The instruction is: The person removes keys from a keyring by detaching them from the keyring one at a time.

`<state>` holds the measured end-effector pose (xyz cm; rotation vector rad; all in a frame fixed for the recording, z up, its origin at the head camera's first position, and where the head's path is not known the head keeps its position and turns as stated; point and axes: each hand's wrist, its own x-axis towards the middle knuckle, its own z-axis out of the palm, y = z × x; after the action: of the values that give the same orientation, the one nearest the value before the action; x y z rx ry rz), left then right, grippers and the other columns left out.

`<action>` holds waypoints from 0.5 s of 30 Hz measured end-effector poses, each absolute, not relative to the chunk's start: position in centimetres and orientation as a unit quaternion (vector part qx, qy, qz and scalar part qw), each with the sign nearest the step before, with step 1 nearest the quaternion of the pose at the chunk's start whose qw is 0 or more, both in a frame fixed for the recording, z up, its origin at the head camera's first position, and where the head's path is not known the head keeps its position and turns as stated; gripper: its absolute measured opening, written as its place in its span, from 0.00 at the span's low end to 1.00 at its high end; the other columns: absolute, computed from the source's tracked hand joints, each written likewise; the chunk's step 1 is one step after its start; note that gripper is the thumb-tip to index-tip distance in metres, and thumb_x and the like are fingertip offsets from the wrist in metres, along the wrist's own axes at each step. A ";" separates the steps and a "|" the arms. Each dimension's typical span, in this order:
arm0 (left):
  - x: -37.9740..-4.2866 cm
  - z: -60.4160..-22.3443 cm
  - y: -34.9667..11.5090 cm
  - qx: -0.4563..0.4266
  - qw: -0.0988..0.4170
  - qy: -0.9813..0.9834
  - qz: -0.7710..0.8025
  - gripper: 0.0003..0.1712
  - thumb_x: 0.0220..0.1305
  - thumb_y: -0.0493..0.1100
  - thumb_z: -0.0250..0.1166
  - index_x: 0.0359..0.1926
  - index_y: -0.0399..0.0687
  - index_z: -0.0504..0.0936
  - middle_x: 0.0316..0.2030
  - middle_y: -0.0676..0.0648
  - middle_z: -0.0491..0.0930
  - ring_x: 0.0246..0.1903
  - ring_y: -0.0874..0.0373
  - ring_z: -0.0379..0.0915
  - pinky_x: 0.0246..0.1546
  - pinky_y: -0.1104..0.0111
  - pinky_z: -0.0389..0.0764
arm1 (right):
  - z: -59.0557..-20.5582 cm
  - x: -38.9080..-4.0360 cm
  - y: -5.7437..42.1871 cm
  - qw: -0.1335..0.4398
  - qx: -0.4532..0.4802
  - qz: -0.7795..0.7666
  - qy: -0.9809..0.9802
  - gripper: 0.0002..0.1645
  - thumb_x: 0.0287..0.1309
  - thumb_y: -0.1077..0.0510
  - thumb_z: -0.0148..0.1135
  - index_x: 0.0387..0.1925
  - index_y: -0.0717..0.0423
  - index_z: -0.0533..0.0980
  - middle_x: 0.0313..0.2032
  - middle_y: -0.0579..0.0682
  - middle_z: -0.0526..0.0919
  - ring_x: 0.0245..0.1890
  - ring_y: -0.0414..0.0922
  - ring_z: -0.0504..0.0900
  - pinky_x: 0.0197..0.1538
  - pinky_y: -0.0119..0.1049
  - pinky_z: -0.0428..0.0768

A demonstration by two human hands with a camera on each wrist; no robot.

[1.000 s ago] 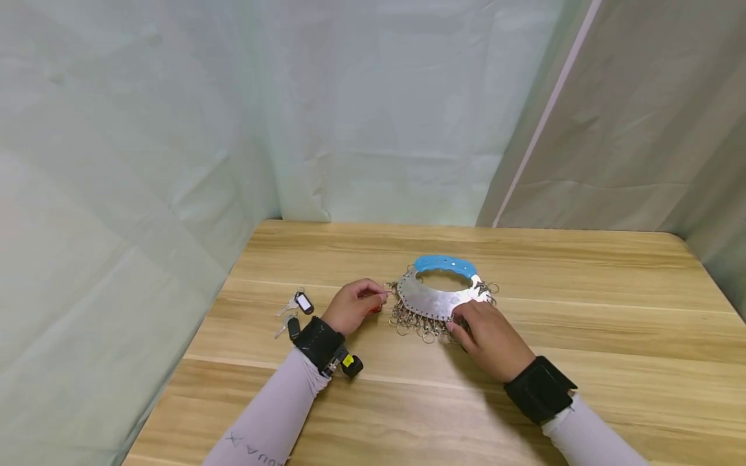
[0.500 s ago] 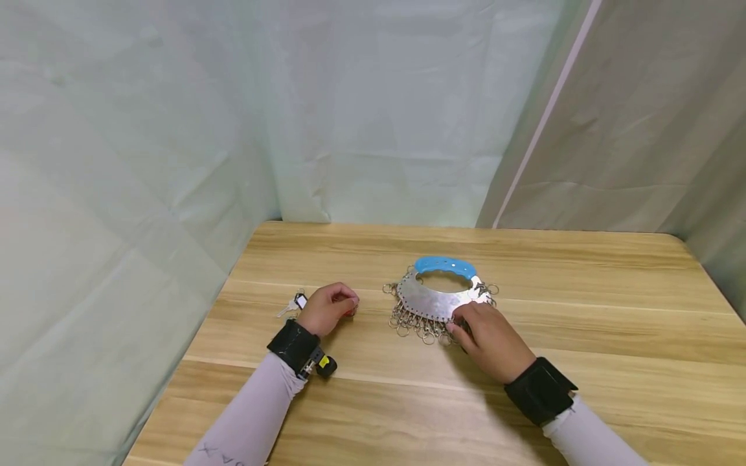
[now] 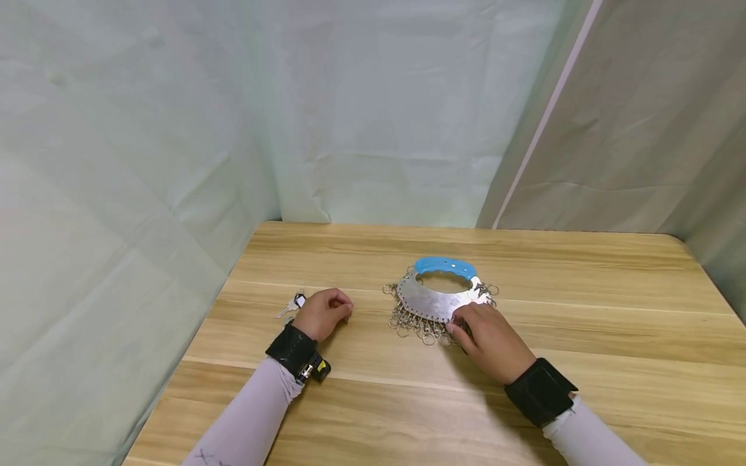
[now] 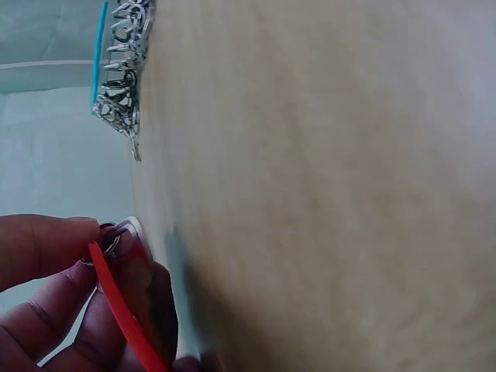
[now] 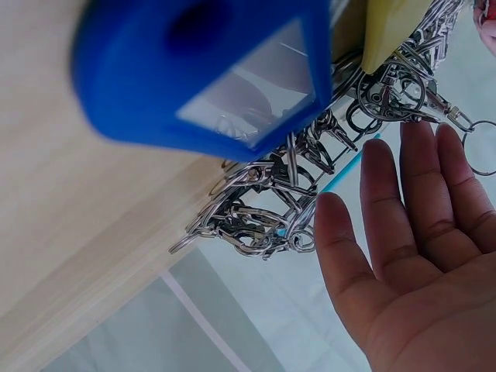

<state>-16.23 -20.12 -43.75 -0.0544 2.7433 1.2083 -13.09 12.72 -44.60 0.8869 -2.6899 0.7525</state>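
Observation:
In the head view my left hand is left of a key-ring holder, a curved metal plate with a blue handle. The left wrist view shows its thumb and fingers pinching a red key tag by its small metal ring. My right hand lies at the plate's lower right edge. Seen from the right wrist, its relaxed fingers are close beside the hanging metal clips and rings. A blue key tag and a yellow tag hang near that hand.
Partly behind the left hand, a key with a black tag lies on the wooden table. Pale curtains stand behind the table and on its left side.
My left hand has drawn away leftward from the plate, carrying the red key tag, and now partly covers the keys with black tags. My right hand and the plate stay in place.

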 end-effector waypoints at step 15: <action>-16.2 -43.8 -20.7 -0.011 0.049 0.934 0.355 0.04 0.62 0.41 0.65 0.33 0.46 0.81 0.24 0.54 0.78 0.27 0.60 0.72 0.33 0.65 0.71 | -44.7 -13.0 12.7 0.106 0.297 0.255 -0.914 0.06 0.64 0.52 0.59 0.34 0.49 0.73 0.33 0.41 0.75 0.37 0.41 0.72 0.45 0.42 0.71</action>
<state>-16.24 -20.65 -43.83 -0.0347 2.8446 1.0815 -13.02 12.75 -44.71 0.8758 -2.6917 0.7516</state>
